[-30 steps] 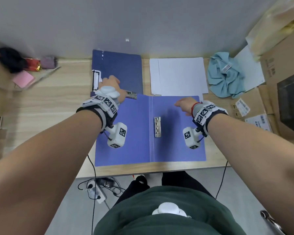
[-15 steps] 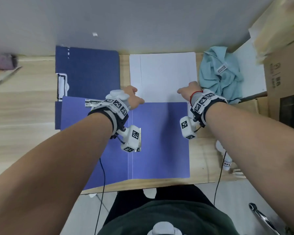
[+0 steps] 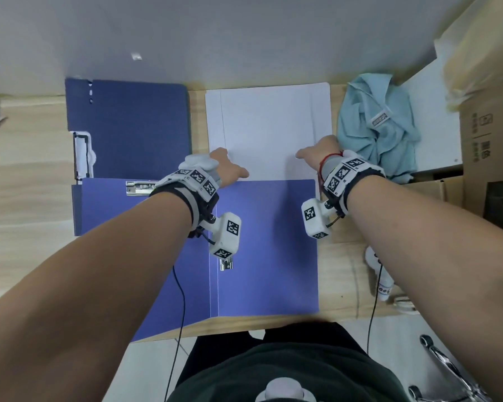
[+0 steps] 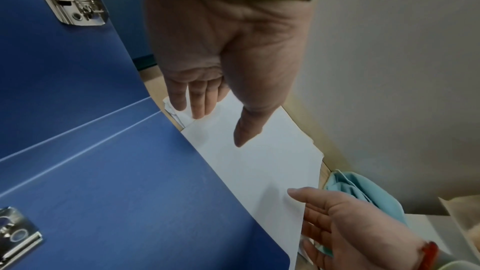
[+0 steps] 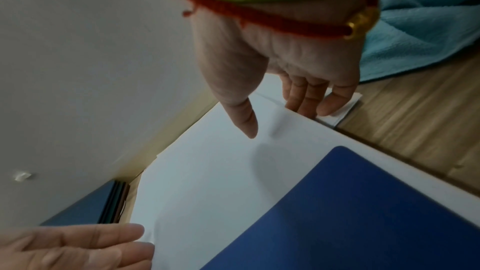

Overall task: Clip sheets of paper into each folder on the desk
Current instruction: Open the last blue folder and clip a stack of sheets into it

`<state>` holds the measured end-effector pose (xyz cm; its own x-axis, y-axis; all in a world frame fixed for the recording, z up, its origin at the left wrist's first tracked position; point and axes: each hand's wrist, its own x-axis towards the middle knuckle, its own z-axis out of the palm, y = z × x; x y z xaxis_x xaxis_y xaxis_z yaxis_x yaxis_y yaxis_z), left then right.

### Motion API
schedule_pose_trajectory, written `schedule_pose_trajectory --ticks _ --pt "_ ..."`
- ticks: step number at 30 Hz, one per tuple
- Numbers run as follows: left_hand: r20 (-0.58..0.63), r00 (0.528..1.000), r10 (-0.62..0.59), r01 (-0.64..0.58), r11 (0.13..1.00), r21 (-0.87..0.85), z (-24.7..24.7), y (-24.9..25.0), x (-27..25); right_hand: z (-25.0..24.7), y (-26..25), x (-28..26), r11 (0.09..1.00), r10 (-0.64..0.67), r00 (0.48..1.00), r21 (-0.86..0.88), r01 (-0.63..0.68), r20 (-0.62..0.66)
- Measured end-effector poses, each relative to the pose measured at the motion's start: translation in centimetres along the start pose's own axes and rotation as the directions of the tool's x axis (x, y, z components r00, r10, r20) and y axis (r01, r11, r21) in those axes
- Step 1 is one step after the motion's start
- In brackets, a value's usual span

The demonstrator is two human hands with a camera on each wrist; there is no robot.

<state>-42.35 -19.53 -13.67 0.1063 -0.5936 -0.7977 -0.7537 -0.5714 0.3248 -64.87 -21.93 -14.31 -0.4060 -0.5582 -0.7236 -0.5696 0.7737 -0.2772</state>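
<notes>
An open blue folder [image 3: 267,242] lies flat in front of me, its metal clip [image 3: 225,264] by the spine. Behind it sits a stack of white paper [image 3: 270,126]. My left hand [image 3: 230,166] reaches over the stack's near left corner. Its fingers [image 4: 192,108] are straight at the paper's left edge and its thumb [image 4: 244,132] hovers over the top sheet. My right hand [image 3: 311,152] is at the stack's right edge, with fingers [image 5: 306,102] beside the sheets and thumb [image 5: 246,124] just above them. A darker blue folder [image 3: 134,126] lies closed at the back left.
A crumpled teal cloth [image 3: 378,126] lies right of the paper, with cardboard boxes [image 3: 488,146] beyond it. A small white bottle [image 3: 381,280] lies near the desk's front right edge. The wall stands directly behind the paper and the dark folder.
Both hands moved forward from the open folder's top edge to the near corners of the paper stack. My view swung right, so the folders now sit further left.
</notes>
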Motion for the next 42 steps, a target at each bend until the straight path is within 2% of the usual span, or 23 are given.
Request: schedule_pose_trajectory --ticks 5,9,12,16,21,26,29,33,35,37,40,42 --pt "-0.004 1.0 0.012 -0.012 1.0 -0.022 -0.1 -0.2 0.3 -0.1 -0.4 -0.5 0.997 -0.035 0.999 -0.062 0.036 0.022" --pt "-0.006 1.0 0.021 -0.022 0.999 -0.034 0.0 -0.4 0.4 -0.1 -0.3 -0.3 0.999 -0.002 0.999 -0.048 0.004 0.055" --pt "0.011 1.0 0.024 -0.024 0.999 -0.027 0.0 -0.5 0.3 0.2 0.0 -0.1 0.999 -0.042 0.998 0.036 0.04 0.04" --pt "0.022 0.999 0.044 -0.044 0.998 -0.039 0.0 -0.7 0.1 0.2 -0.4 -0.9 0.965 -0.073 0.997 0.254 0.07 0.006" --pt "0.028 0.999 0.042 -0.038 0.994 -0.104 -0.8 -1.4 -0.2 -0.6 -1.4 -2.5 0.924 -0.253 0.966 0.31 0.225 0.054" --pt "-0.127 0.99 0.053 -0.075 0.982 -0.174 -3.2 -2.0 -2.2 -2.6 -3.4 -6.3 0.793 -0.406 0.914 0.503 0.344 0.016" --pt "-0.245 0.961 0.128 -0.186 0.955 -0.231 -5.1 -1.5 -4.6 -3.6 -4.4 -9.0 0.715 -0.488 0.873 0.574 0.398 0.002" --pt "-0.426 0.879 0.215 -0.39 0.837 -0.383 -7.1 -1.3 -7.9 -4.2 -3.4 -12.0 0.635 -0.55 0.835 0.639 0.435 -0.022" --pt "-0.436 0.859 0.269 -0.453 0.797 -0.4 -7.5 -1.5 -9.9 -4.2 -1.8 -12.8 0.601 -0.55 0.833 0.669 0.438 -0.05" --pt "-0.425 0.831 0.359 -0.514 0.788 -0.34 -7.1 -2.0 -11.4 -4.1 0.3 -13.9 0.581 -0.539 0.838 0.684 0.441 -0.084" --pt "-0.439 0.764 0.473 -0.585 0.794 -0.162 -5.7 -2.4 -12.8 -3.5 2.9 -14.4 0.583 -0.534 0.836 0.66 0.474 -0.127" --pt "-0.435 0.774 0.46 -0.552 0.827 -0.107 -4.8 -2.9 -12.9 -3.2 4.2 -14.5 0.584 -0.532 0.833 0.645 0.493 -0.154"
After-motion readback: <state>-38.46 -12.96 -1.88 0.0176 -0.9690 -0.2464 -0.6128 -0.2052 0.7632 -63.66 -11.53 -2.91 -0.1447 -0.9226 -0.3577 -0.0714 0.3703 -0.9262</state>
